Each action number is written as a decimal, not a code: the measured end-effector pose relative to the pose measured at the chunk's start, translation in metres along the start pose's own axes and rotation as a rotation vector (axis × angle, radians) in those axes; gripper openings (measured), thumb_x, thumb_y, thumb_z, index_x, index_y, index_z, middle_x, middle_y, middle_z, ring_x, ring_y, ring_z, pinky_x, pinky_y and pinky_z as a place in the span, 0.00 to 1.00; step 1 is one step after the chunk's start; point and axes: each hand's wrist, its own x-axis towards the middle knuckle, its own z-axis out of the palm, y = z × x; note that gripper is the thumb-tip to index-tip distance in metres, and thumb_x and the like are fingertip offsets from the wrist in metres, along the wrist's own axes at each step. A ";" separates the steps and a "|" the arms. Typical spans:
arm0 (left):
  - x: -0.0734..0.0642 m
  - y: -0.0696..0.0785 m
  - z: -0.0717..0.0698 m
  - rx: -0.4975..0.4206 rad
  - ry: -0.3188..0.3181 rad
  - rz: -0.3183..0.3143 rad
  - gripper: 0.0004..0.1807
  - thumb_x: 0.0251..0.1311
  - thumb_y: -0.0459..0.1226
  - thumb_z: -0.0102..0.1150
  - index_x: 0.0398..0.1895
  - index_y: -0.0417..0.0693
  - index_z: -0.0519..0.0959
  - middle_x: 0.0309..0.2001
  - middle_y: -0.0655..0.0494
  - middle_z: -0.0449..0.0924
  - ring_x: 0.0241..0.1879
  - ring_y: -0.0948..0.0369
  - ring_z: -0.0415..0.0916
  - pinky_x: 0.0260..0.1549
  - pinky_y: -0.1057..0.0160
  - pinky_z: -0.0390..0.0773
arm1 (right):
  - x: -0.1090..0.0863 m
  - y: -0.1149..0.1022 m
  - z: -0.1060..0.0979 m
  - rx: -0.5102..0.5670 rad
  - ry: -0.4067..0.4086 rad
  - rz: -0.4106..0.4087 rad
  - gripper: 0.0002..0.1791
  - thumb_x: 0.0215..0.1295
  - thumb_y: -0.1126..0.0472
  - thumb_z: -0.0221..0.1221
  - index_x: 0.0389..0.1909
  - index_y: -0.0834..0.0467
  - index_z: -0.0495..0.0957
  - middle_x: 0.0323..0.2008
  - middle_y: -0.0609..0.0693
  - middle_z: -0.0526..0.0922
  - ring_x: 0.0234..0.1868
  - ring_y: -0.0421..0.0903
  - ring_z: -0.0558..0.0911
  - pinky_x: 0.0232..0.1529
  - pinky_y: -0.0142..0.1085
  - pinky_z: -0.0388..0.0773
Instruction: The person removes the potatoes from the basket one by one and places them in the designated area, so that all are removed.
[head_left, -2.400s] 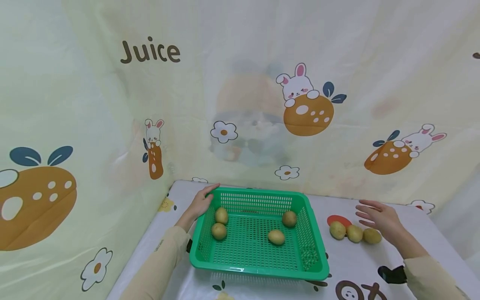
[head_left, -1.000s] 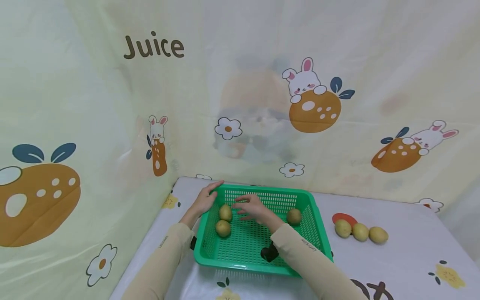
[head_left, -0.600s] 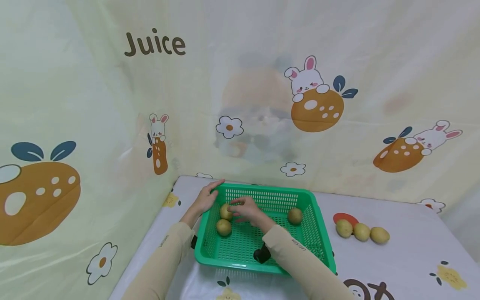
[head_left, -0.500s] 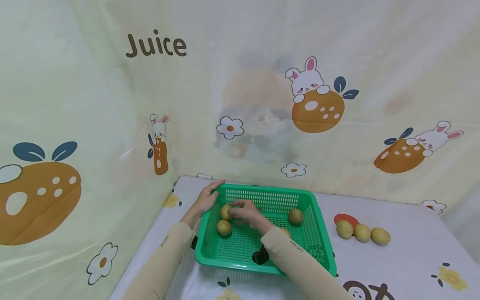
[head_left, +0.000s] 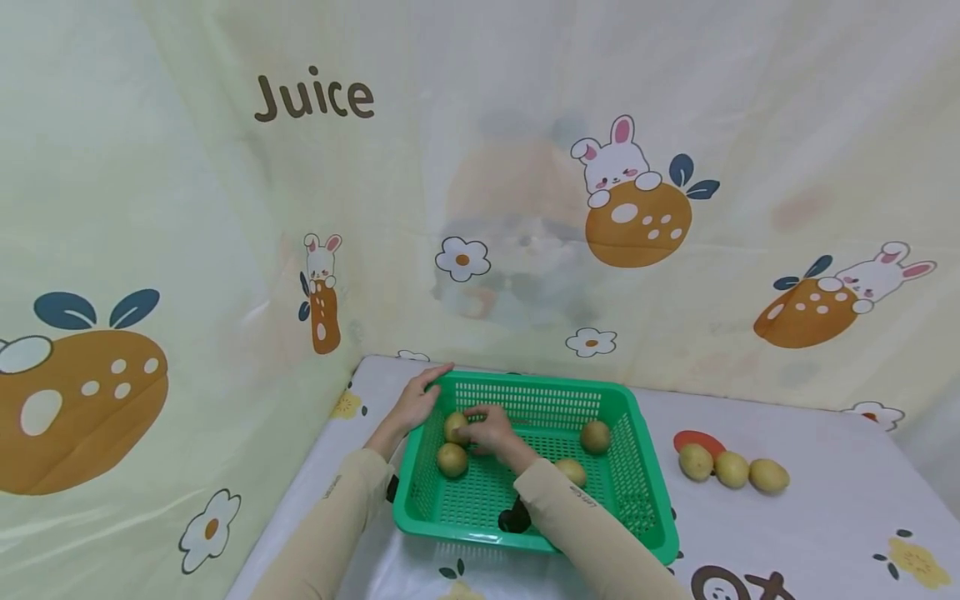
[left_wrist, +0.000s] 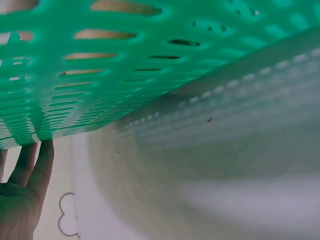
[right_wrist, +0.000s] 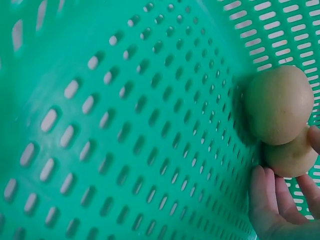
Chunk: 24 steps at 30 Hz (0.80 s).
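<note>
A green perforated plastic basket (head_left: 457, 534) sits on the table with several potatoes in it. Two of them lie together along its left wall, the back potato (head_left: 453, 427) and the front potato (head_left: 452, 460). My right hand (head_left: 491, 433) reaches inside and grips the back potato, thumb on one side and fingers on the other. The right wrist view shows that potato (right_wrist: 290, 159) between the fingertips, partly hidden behind the front one. My left hand (head_left: 415, 406) rests at the basket's back left corner, its straight fingers touching the outside wall.
A brown potato (head_left: 596, 437) and a paler potato (head_left: 572, 473) lie in the basket's right half, the paler one partly covered by my sleeve. Right of the basket, three potatoes (head_left: 732, 470) stand in a row beside a red oval patch (head_left: 699, 442). A printed curtain (head_left: 517, 183) closes the back.
My right hand has come from near the row of potatoes on the right into the basket, and its fingers have closed round the back left potato. The left hand has stayed at the corner.
</note>
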 end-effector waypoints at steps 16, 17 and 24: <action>0.000 0.001 0.002 -0.006 0.002 -0.022 0.26 0.70 0.28 0.41 0.70 0.50 0.71 0.70 0.49 0.66 0.72 0.48 0.55 0.69 0.42 0.54 | 0.000 -0.002 -0.002 0.035 -0.003 0.016 0.25 0.60 0.67 0.63 0.58 0.70 0.74 0.42 0.62 0.81 0.36 0.52 0.84 0.39 0.49 0.84; 0.000 0.001 0.002 -0.007 0.001 -0.024 0.26 0.70 0.28 0.41 0.70 0.50 0.71 0.71 0.49 0.65 0.72 0.48 0.55 0.69 0.42 0.54 | 0.000 -0.002 -0.003 0.041 -0.008 0.014 0.25 0.60 0.67 0.63 0.58 0.70 0.74 0.42 0.62 0.81 0.36 0.52 0.84 0.39 0.48 0.84; -0.001 0.001 0.001 0.000 0.003 -0.025 0.26 0.70 0.28 0.42 0.70 0.49 0.70 0.71 0.49 0.65 0.72 0.47 0.56 0.69 0.42 0.54 | -0.004 -0.004 -0.018 0.099 -0.008 -0.004 0.25 0.60 0.66 0.64 0.59 0.69 0.74 0.41 0.61 0.82 0.36 0.53 0.83 0.40 0.48 0.84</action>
